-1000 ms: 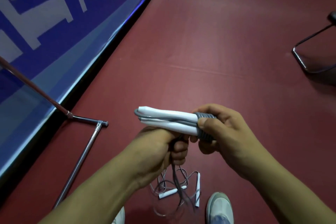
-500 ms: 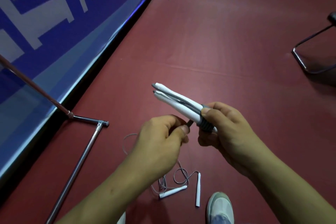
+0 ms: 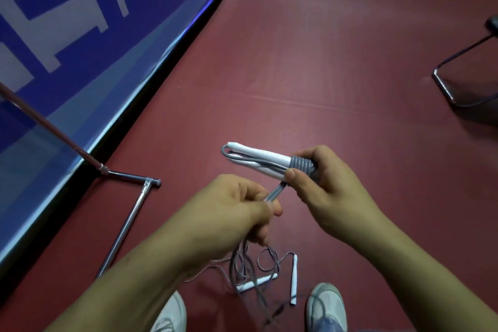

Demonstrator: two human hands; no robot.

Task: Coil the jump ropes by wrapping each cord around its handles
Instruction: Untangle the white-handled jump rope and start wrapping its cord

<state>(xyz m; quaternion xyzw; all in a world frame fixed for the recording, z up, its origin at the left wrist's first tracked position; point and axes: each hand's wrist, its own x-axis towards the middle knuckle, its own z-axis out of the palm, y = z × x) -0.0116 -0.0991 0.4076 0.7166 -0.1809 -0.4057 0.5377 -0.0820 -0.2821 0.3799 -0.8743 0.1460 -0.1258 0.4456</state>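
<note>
My right hand (image 3: 327, 193) grips two white jump rope handles (image 3: 258, 160) held side by side, pointing up and left. Several turns of grey cord (image 3: 301, 164) are wound round them just by my fingers. The loose strands of that cord (image 3: 275, 191) run down from the handles into my left hand (image 3: 238, 209), which pinches them between thumb and fingers. Below it the cord hangs slack toward the floor. A second jump rope (image 3: 295, 275) with white handles lies uncoiled on the red floor between my shoes.
A chrome stand foot (image 3: 126, 224) with a slanted pole lies on the floor at left, beside a blue and white banner (image 3: 67, 35). A dark metal chair leg (image 3: 455, 89) curves in at the right. My white shoes (image 3: 326, 307) are at the bottom edge.
The handles have dropped from steeply tilted to nearly level again. My left hand has slid lower along the cord, and more grey turns show on the handles.
</note>
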